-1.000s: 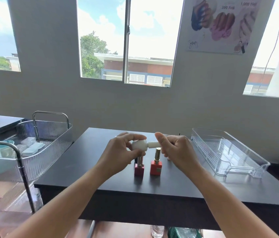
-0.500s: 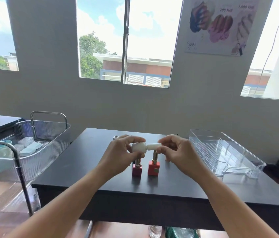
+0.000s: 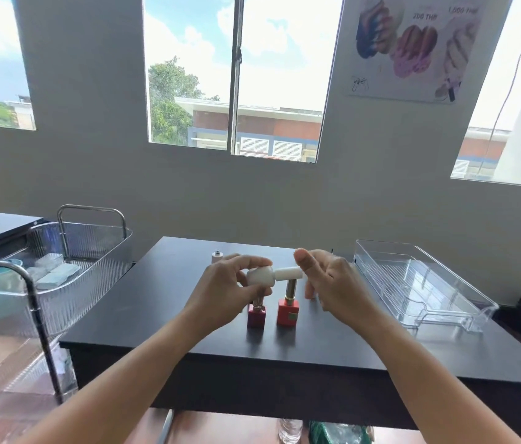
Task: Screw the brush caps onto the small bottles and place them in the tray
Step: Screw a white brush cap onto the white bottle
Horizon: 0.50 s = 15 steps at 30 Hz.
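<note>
Midair, left hand [image 3: 225,291] fingers gripping white bottle [image 3: 259,276], right hand [image 3: 332,285] fingers spread loose beside its cap [image 3: 288,273].

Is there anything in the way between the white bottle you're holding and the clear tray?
Only the right hand itself. The left hand holds the white bottle above the table, and the clear tray sits off to the right. The dark tabletop between them shows nothing on it, and the tray looks empty.
</note>
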Tool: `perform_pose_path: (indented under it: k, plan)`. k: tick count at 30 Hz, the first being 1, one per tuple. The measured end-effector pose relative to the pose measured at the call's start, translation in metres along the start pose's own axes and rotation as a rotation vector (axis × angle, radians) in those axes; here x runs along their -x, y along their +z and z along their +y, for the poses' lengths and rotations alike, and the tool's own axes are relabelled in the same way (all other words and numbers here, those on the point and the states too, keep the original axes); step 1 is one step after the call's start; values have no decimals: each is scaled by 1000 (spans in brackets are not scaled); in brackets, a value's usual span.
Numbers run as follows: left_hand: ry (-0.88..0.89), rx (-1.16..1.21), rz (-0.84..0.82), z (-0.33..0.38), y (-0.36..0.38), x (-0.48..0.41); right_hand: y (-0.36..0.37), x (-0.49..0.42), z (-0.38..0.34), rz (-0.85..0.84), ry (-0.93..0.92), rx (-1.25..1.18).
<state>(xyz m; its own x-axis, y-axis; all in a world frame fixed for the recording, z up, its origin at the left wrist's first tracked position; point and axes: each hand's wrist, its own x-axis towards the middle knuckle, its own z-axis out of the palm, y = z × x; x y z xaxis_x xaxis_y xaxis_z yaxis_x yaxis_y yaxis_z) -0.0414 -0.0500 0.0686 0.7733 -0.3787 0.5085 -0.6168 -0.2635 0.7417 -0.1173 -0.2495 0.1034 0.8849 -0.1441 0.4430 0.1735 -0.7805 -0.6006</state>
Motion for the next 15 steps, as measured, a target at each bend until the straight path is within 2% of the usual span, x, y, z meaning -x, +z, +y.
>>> perform_pose_path:
  k: [4,6,10,15]
  plan:
    - [1,8,3,-3,-1,-1,2,4,9,1,-166,7]
    - [9,10,6,-3,-1,0,5,4,11,23,-191,23]
    - [18,10,11,-2,0,1,8,2,8,46,-166,0]
    - [39,6,14,0,1,1,11,1,-3,71,-44,33]
